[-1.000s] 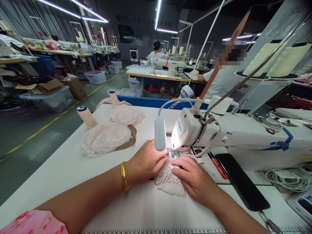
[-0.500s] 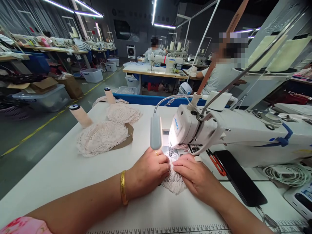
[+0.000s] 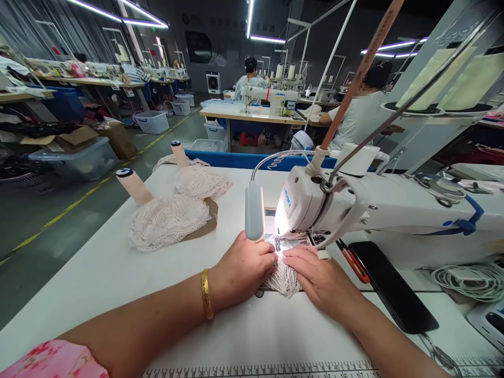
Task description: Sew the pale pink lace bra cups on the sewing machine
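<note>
so compared with a second ago, way less of the lace piece [image 3: 282,278] is showing on my side of the needle. it was a long fan of lace trailing toward me, now it's just a short bunched bit between the hands, so i'd say most of it has fed under the sewing machine [image 3: 315,207] head and this seam is near its end.

left hand [image 3: 244,268] has crept forward, knuckles now right under the little lamp [image 3: 254,218], fingers curled down flat, pressing the lace edge to the table [image 3: 118,273]. right hand [image 3: 318,275] is lying palm down just beside it, fingers stretched toward the presser foot, pinning the other side. neither hand is gripping, both press. wrists low on the table, forearms angled in from either side.

the stack of finished lace [image 3: 167,226] sits well off to the left, and the phone [image 3: 389,286] is to the right.
</note>
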Motion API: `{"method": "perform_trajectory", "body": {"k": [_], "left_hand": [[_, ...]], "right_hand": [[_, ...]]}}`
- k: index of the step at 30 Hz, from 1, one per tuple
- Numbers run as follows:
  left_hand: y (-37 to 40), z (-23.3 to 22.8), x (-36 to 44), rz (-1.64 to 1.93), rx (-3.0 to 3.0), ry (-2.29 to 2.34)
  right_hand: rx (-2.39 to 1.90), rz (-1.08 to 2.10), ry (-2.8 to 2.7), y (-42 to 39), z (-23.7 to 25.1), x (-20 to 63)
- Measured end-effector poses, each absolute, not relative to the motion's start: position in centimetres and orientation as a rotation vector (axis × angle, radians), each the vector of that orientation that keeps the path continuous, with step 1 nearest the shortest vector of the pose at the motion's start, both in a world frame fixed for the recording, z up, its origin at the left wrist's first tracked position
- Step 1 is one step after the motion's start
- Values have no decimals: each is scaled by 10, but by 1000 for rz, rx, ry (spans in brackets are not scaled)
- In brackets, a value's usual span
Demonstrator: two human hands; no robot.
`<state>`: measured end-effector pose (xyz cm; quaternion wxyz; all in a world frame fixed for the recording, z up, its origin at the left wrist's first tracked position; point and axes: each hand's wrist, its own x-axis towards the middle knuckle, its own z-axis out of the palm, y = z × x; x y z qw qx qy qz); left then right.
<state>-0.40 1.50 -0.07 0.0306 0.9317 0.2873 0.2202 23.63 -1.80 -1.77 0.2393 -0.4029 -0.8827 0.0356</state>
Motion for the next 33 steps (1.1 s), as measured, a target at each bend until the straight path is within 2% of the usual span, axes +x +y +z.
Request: {"method": "perform_trajectory", "body": {"k": [6, 14, 24, 33], "left_hand": [[8, 1, -8, 795, 2869, 652], [-5, 4, -10, 665, 2887, 549], [1, -1, -9, 755, 2908, 587], [11, -6, -9, 688, 2903, 716]], "right_hand": [[-1005, 85, -2439, -21, -13, 239], [-843, 285, -2522, -30, -1, 235], [-872, 196, -2496, -28, -7, 234], [-950, 42, -2471, -21, -14, 232]]}}
